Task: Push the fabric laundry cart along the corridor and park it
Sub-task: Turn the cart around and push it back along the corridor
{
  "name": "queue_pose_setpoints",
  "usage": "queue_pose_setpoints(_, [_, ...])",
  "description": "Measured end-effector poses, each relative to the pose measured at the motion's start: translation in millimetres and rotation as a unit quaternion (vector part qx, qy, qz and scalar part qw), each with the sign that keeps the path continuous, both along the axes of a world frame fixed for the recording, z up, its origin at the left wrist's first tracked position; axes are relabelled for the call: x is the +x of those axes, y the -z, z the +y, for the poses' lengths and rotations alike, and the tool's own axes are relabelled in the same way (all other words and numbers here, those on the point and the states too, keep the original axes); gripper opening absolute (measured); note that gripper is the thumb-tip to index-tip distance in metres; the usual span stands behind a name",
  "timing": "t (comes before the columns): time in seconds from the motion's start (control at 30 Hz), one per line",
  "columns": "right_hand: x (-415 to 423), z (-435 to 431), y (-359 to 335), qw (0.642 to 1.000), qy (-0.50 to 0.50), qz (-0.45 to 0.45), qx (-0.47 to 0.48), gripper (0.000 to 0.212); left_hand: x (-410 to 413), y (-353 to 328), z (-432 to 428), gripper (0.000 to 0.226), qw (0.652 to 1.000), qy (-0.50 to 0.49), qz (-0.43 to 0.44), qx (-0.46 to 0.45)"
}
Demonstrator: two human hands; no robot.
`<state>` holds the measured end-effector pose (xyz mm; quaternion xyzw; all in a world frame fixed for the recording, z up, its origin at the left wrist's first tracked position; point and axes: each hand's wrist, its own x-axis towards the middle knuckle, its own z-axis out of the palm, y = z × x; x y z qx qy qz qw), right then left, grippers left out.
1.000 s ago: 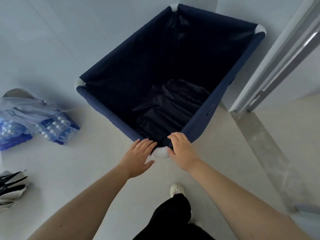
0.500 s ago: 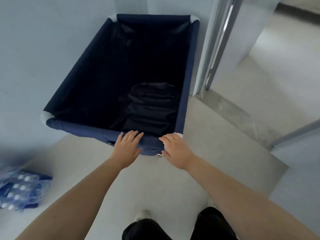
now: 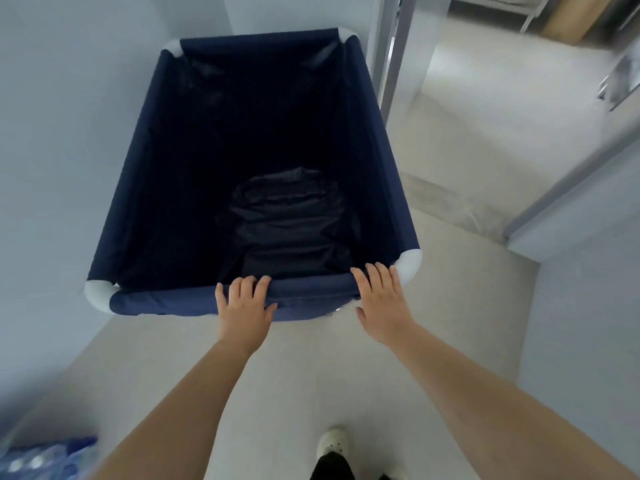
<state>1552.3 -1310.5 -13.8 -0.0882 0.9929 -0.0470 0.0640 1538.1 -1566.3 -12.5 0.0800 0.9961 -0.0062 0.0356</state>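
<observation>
The navy fabric laundry cart (image 3: 379, 140) stands in front of me, open at the top, with white plastic corners. Its left side runs along the pale wall and its far end is close to a corner. A crumpled dark bag (image 3: 291, 220) lies at the bottom. My left hand (image 3: 244, 306) is on the middle of the near rim with its fingers curled over the bar. My right hand (image 3: 379, 299) lies on the same rim beside the near right corner, fingers over the top and thumb hanging below.
A grey metal door frame (image 3: 391, 53) stands just right of the cart's far end, with a doorway and stone threshold (image 3: 450, 202) beyond. A wall (image 3: 588, 289) juts in at the right. A pack of water bottles (image 3: 41, 459) lies at the bottom left. My white shoe (image 3: 332, 443) is below.
The cart has swung round and now sits squarer to me along the left wall. My hands have spread apart on the near rim, the right one moving to the corner.
</observation>
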Motion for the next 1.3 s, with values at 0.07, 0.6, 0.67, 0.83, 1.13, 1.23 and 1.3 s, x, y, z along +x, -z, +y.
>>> queue_pose_setpoints(0.07, [6, -5, 3, 1.0, 0.01, 0.001, 0.024, 0.071, 6, 7, -3, 0.05, 0.999, 0.003, 0.038, 0.007])
queue_pose_setpoints(0.6, [88, -11, 3, 0.997, 0.011, 0.077, 0.012, 0.055, 89, 10, -8, 0.042, 0.998, 0.007, 0.066, -0.021])
queue_pose_setpoints(0.67, [103, -10, 4, 0.996, 0.006, 0.083, 0.016, 0.055, 105, 9, -8, 0.041, 0.998, 0.003, 0.054, -0.028])
queue_pose_setpoints(0.83, [141, -7, 7, 0.996, 0.001, 0.087, 0.014, 0.053, 148, 6, -5, 0.04, 0.998, -0.007, 0.051, -0.035])
queue_pose_setpoints(1.13, [198, 5, 6, 0.997, -0.023, 0.077, 0.011, 0.052, 217, 9, 5, 0.041, 0.997, -0.021, 0.068, -0.039])
queue_pose_setpoints(1.23, [209, 11, 5, 0.996, -0.034, 0.079, 0.009, 0.05, 232, 8, 8, 0.041, 0.997, -0.016, 0.064, -0.041])
queue_pose_setpoints(1.3, [214, 16, 5, 0.996, -0.039, 0.079, 0.012, 0.049, 239, 9, 7, 0.041, 0.997, 0.002, 0.072, -0.04])
